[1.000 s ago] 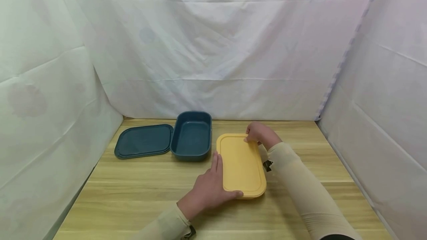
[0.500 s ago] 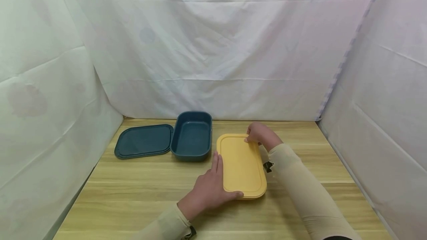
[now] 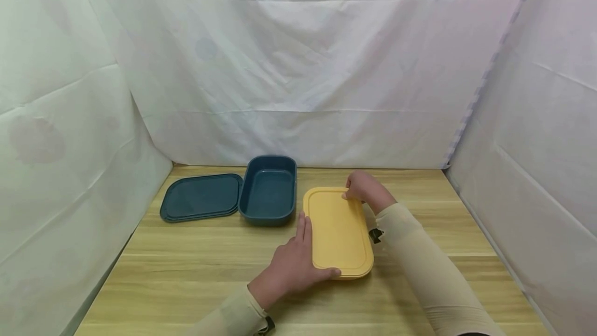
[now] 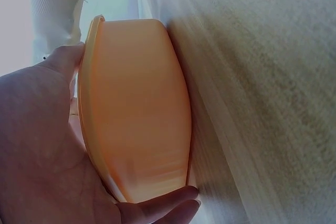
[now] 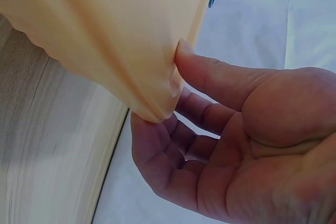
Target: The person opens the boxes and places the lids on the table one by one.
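A yellow rectangular food container point(image 4: 139, 103) stands on the table with its yellow lid point(image 3: 338, 232) on top. My left hand point(image 3: 294, 264) spans the near left corner, straight fingers along the long side and thumb on the near lid edge. In the left wrist view those fingers reach down the container's wall. At the far right corner my right hand point(image 3: 367, 189) pinches the lid's edge. The right wrist view shows its thumb point(image 5: 210, 74) on top of the lid and curled fingers point(image 5: 163, 166) under the rim. The container's inside is hidden.
A dark blue container point(image 3: 267, 220), uncovered, sits left of the yellow one at the back. Its dark blue lid point(image 3: 202, 197) lies flat on the wooden table point(image 3: 205, 258), against the container's left side. White cloth point(image 3: 298, 66) hangs behind and along both sides.
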### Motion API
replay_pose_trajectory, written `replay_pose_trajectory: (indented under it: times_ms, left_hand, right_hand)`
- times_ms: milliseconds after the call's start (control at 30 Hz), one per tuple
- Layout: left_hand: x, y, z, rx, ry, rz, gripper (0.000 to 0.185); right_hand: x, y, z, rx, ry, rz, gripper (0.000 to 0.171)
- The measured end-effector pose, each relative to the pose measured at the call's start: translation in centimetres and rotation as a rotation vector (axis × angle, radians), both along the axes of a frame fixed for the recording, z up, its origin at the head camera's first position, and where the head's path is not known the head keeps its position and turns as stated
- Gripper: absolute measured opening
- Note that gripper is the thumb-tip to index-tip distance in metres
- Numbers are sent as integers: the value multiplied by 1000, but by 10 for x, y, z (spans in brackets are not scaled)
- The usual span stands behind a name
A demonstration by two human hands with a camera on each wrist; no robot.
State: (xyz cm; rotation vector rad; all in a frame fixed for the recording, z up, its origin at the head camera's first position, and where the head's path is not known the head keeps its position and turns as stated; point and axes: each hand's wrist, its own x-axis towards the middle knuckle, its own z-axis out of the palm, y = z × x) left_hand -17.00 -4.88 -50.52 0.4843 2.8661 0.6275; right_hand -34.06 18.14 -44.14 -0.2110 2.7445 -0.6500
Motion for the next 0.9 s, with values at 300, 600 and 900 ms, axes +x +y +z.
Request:
replay_pose_trajectory:
  times_ms: [300,600,900]
  left_hand:
    - [2,-1,2,-9,-1,8,149]
    - [1,-1,6,-19,-6,10,148]
    - [-3,1,2,-32,-22,1,149]
  right_hand:
    - [1,-2,-1,1,-4,13,37]
    - [-2,4,-1,-58,-21,40,29]
    - [-4,33,-11,-298,-205,7,33]
